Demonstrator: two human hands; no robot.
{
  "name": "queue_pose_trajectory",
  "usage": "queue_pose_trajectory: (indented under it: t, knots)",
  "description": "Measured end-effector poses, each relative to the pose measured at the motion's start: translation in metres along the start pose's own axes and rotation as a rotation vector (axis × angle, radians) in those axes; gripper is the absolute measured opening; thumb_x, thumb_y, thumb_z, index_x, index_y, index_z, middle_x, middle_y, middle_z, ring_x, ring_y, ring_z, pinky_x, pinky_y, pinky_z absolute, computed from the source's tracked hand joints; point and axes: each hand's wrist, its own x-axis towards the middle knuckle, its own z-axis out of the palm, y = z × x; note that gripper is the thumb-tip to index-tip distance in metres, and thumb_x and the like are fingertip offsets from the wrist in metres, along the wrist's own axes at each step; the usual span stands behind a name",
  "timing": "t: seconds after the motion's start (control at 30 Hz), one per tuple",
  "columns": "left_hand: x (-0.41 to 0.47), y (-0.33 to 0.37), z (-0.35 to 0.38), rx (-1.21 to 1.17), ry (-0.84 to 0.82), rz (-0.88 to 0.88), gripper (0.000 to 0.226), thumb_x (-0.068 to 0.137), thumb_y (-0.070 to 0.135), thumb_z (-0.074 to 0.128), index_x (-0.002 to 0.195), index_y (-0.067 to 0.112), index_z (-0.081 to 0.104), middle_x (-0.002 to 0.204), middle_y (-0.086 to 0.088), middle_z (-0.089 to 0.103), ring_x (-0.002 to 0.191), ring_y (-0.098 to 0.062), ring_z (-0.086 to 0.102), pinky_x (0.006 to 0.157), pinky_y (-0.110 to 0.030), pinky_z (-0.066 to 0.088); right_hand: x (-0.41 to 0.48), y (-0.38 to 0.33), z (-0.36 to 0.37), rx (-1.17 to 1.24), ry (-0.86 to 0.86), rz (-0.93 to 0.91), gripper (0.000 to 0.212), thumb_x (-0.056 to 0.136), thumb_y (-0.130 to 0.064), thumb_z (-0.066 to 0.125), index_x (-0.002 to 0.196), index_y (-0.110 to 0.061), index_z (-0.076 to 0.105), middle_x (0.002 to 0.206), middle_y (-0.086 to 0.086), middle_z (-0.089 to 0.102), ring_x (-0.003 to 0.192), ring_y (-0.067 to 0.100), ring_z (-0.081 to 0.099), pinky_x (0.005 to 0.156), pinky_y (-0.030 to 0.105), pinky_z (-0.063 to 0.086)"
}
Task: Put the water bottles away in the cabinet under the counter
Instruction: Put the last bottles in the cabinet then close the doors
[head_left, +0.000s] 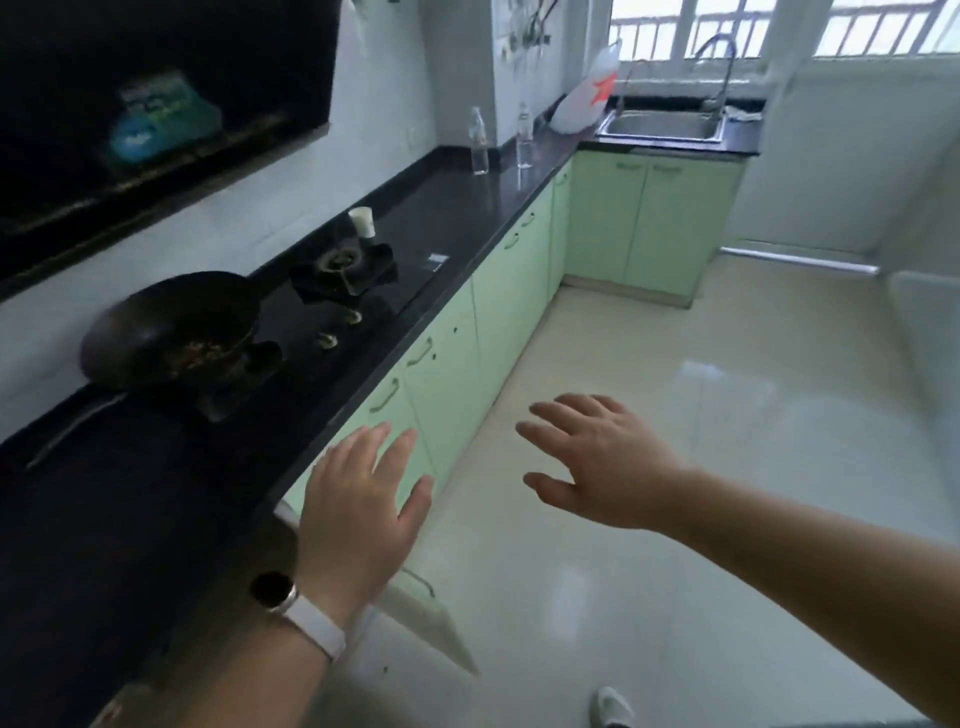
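Both hands are empty. Left hand (363, 499) at 7 o'clock, fingers straight and spread, over the edge of the counter (457, 218). Right hand (602, 462) at 5 o'clock, spread wide above the floor (675, 415).

Two water bottles at 12 o'clock, far end of the counter: left bottle (479, 143) and right bottle (524, 137), both upright, near each other but not touching, well apart from either hand. Neither is put away yet.

Risks, as I judge them:
- The right bottle stands nearer the front edge, so a hasty reach could tip it to the floor.
- The floor is glossy, so footing may slip on the walk over.
- The green cabinet doors (447, 364) look closed along the run. With a bottle in each hand, no hand would be free for a handle.

Around:
- Wok (171, 327) at 9 o'clock with bits of food in it.
- Bare burner (343, 270) beside the wok.
- White cup (362, 222) at 11 o'clock, between the burner and the bottles.
- Sink (660, 124) and a plastic bag (587, 98) at 1 o'clock.
- Pale panel with a handle (421, 608) at 6 o'clock, possibly an open door; cannot tell.
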Motion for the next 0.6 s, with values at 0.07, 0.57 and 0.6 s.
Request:
queue_pose_trajectory:
  t: [0.07, 0.57, 0.6]
  knots:
    - [0.039, 0.022, 0.017, -0.013, 0.008, 0.07, 0.053, 0.094, 0.047, 0.047, 0.13, 0.012, 0.065, 0.129, -0.016, 0.065, 0.122, -0.037, 0.059, 0.1, -0.054, 0.048, 0.003, 0.033, 0.003, 0.011, 0.016, 0.033, 0.057, 0.088, -0.059, 0.042, 0.127, -0.022, 0.061, 0.128, 0.004, 0.063, 0.115, 0.033, 0.059, 0.096, 0.045, 0.048]
    - [0.248, 0.154, 0.078, 0.086, 0.076, 0.257, 0.053, 0.092, 0.047, 0.046, 0.127, 0.013, 0.067, 0.127, -0.015, 0.065, 0.119, -0.037, 0.061, 0.101, -0.054, 0.046, 0.047, 0.249, 0.005, 0.036, 0.179, 0.137, 0.058, 0.088, -0.059, 0.04, 0.125, -0.021, 0.063, 0.124, 0.005, 0.065, 0.113, 0.031, 0.059, 0.094, 0.043, 0.047]
    - [0.256, 0.156, 0.079, 0.093, 0.073, 0.265, 0.053, 0.092, 0.047, 0.046, 0.127, 0.013, 0.068, 0.127, -0.015, 0.066, 0.119, -0.037, 0.061, 0.101, -0.055, 0.046, 0.051, 0.255, 0.004, 0.032, 0.181, 0.142, 0.058, 0.088, -0.059, 0.04, 0.125, -0.022, 0.063, 0.124, 0.005, 0.065, 0.113, 0.031, 0.059, 0.095, 0.043, 0.046]
